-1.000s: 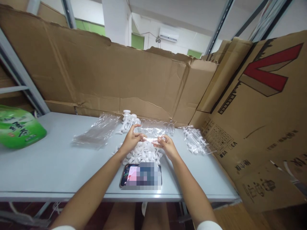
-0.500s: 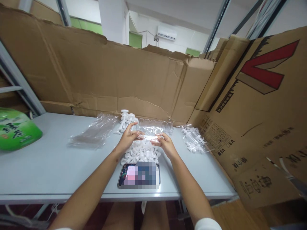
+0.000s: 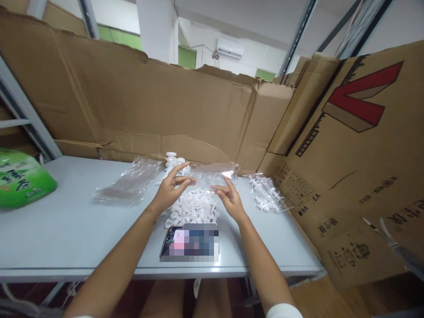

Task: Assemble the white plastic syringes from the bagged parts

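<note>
Both my hands are raised over the far middle of the table, facing each other. A clear plastic bag (image 3: pixel 220 170) spans the space between and behind them, its edges hard to make out. My left hand (image 3: pixel 170 187) pinches its near left side between thumb and fingers, index finger stretched out. On the right side, my right hand (image 3: pixel 231 199) grips it with thumb and fingertips, index finger pointing up. Directly below lies a heap of small white plastic caps (image 3: pixel 194 210). White stemmed plastic parts (image 3: pixel 171 160) stand behind my left hand. Clear scalloped-ended pieces are partly covered behind the bag.
A phone (image 3: pixel 188 243) lies before the caps. Flat clear bags (image 3: pixel 127 183) are stacked at left, beyond a green package (image 3: pixel 24 179). A bag of white parts (image 3: pixel 266 192) lies at right. Cardboard walls (image 3: pixel 172 101) enclose the table's back and right side.
The bag's film has moved up and back, now covering more of the clear pieces. My right fingers have spread and turned upward; my left hand has shifted slightly left.
</note>
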{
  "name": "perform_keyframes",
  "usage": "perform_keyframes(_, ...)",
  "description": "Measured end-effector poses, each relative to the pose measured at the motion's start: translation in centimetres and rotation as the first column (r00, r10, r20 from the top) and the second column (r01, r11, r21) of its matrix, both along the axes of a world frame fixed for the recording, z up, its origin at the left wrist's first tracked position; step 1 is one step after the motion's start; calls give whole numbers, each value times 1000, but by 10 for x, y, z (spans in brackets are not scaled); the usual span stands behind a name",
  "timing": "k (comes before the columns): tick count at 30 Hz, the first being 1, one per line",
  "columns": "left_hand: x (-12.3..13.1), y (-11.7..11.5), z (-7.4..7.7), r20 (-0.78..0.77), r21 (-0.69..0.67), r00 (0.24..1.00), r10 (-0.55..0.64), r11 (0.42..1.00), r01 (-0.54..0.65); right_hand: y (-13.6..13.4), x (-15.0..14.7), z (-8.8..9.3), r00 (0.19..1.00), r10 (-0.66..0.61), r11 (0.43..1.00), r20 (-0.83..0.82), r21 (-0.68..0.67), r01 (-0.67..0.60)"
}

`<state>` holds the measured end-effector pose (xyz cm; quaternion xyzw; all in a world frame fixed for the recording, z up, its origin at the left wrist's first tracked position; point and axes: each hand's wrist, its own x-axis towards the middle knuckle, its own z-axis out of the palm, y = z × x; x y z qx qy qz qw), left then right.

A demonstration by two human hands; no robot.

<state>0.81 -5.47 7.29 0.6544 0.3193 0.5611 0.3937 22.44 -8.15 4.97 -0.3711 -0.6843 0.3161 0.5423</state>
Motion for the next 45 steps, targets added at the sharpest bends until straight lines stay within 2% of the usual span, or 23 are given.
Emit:
perform_keyframes(4,-14,-2,16,-14,66,996,83,994,-82,-1,4,-4,959,-178,961,221,248,121)
perform_keyframes(7,-36,5,25,77,63,980,182,980,-187,-1,6,-4,926,-237,949,294,274,156)
perform_keyframes(10,-71,20,28,99,28,917,387,920,-391,-1,6,-2,910,-259,947,325,269,174)
perform_keyframes(12,-102,32,25,10,-39,869,495,868,-495,-1,6,-2,905,-256,947,339,274,165)
perform_keyframes(15,-150,46,12,-251,-118,777,577,779,-616,0,5,-3,898,-253,947,360,283,153)
perform_keyframes(18,-188,50,-3,-456,-160,715,530,742,-651,1,6,-5,888,-260,946,380,283,156)
perform_keyframes(21,-207,45,-14,-576,-175,666,474,724,-667,4,7,-8,879,-264,949,398,271,162)
perform_keyframes(23,-211,39,-17,-584,-202,680,443,732,-650,5,8,-9,876,-264,950,404,266,164)
perform_keyframes(25,-212,34,-17,-549,-269,740,388,757,-596,5,8,-10,875,-264,950,405,266,163)
perform_keyframes(27,-210,32,-14,-500,-335,809,308,793,-509,6,8,-10,874,-264,950,408,265,164)
perform_keyframes(29,-204,33,-7,-458,-343,850,258,832,-437,6,8,-11,872,-267,950,411,261,168)
perform_keyframes(34,-182,46,23,-384,-191,866,319,890,-413,7,9,-13,868,-265,952,420,257,166)
perform_keyframes(36,-175,52,34,-348,-98,856,382,893,-439,7,9,-14,863,-268,952,427,257,168)
perform_keyframes(38,-173,59,40,-269,-30,830,488,858,-513,8,10,-14,859,-274,951,434,255,175)
perform_keyframes(40,-177,63,38,-187,-31,768,613,777,-628,8,10,-14,855,-280,950,437,253,182)
perform_keyframes(43,-191,64,18,-199,-104,631,750,624,-775,8,9,-14,851,-286,948,440,258,185)
perform_keyframes(45,-200,61,-1,-307,-94,562,768,563,-821,7,9,-13,850,-288,947,441,266,182)
